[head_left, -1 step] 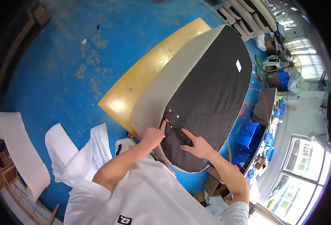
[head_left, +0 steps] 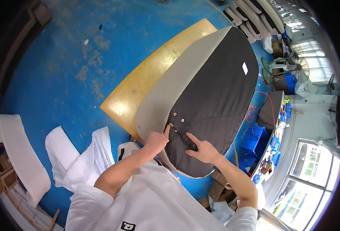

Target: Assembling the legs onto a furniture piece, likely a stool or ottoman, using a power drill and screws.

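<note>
The right hand (head_left: 205, 151) grips a black-handled tool with a slim shaft (head_left: 188, 141), the index finger lying along the top of the handle and the thumb below; the lower fingers are hidden. The left hand (head_left: 157, 141) is just to its left, index finger stretched out; whether it pinches anything I cannot tell. At that fingertip sits a small tan fitting (head_left: 171, 124), with the tool's shaft pointing right at it.

Hardly anything has changed since the previous picture: both hands and the tool match it almost exactly, so the work seems to stay on this one spot.

Beneath both hands is the large rounded upholstered piece, grey-sided with a black fabric face (head_left: 216, 94). Two small pale round rings (head_left: 182, 120) lie on that face, just beyond the tool's shaft. Past the left hand, a glossy yellow board (head_left: 139, 82) shows under the piece, then blue floor (head_left: 62, 77); well out to the left lies white cloth (head_left: 68, 163).
</note>
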Demonstrator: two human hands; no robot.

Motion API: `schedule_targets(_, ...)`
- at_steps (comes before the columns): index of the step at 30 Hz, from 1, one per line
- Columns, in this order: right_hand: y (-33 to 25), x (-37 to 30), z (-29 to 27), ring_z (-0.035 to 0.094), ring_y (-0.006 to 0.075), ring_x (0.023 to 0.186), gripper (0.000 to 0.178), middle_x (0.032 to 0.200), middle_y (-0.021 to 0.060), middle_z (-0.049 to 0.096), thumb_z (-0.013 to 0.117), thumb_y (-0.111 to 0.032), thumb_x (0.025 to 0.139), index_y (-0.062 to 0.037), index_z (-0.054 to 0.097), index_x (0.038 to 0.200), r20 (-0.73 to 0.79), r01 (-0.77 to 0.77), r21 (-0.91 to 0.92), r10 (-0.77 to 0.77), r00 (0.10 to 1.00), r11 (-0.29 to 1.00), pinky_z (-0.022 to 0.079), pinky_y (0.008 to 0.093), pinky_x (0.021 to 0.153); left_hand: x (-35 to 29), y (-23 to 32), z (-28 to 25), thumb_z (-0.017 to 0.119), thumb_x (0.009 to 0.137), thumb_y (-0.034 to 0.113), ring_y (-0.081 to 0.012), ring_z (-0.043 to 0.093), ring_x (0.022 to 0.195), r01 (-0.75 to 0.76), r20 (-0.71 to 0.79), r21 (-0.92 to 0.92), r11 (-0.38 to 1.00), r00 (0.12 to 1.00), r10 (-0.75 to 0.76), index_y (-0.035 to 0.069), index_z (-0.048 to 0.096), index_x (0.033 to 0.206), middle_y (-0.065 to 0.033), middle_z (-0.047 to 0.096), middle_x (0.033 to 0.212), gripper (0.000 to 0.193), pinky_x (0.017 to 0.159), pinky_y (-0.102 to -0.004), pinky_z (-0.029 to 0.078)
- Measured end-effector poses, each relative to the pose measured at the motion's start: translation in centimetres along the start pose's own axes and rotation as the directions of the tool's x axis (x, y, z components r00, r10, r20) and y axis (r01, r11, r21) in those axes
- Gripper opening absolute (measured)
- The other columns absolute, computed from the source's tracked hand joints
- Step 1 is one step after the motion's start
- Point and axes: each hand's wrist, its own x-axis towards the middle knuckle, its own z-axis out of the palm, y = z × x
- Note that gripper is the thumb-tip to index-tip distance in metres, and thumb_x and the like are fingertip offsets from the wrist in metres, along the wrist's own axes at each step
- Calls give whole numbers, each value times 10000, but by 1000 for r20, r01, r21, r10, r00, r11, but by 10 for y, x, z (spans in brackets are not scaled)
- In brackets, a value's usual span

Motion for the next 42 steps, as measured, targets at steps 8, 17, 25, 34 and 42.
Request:
schedule_targets(8,-56,39,-48,690,441,757,789,780,267,688,675,-351,889,-97,330,1551,201,17,-294,45,979,956,549,492,722,14,35,-29,686,927,306,-320,686,574,-47,-168,-561,827,984,-59,-4,347,1497,-101,672,621,732,540,-454,529)
schedule_targets(17,-69,68,-63,713,418,773,719,808,267,707,654,-319,919,-20,374,1509,317,-1,-217,71,946,976,568,474,746,18,36,0,686,913,271,-389,669,581,-7,-130,-865,501,969,-210,45,292,1490,-144,643,596,735,545,-516,509)
schedule_targets(25,-73,72,-63,706,383,719,709,804,235,707,642,-316,914,-63,374,1520,315,-4,-279,96,944,960,550,457,683,20,30,-8,686,907,278,-416,676,618,44,-34,-803,595,992,-120,8,225,1488,-185,664,646,790,578,-524,529)
schedule_targets(34,-68,68,-60,709,386,755,715,840,250,710,652,-342,913,-65,387,1516,293,-54,-243,126,948,968,551,449,705,23,26,-24,680,921,328,-424,688,653,62,35,-773,632,998,-55,20,224,1483,-195,683,685,786,600,-528,541)
schedule_targets(42,-86,77,-64,713,390,820,714,908,251,717,656,-357,900,-56,420,1502,324,-47,-231,123,938,972,550,446,757,18,15,-13,687,915,376,-393,683,631,-11,-100,-751,660,990,-97,16,289,1473,-173,655,642,774,591,-517,538)
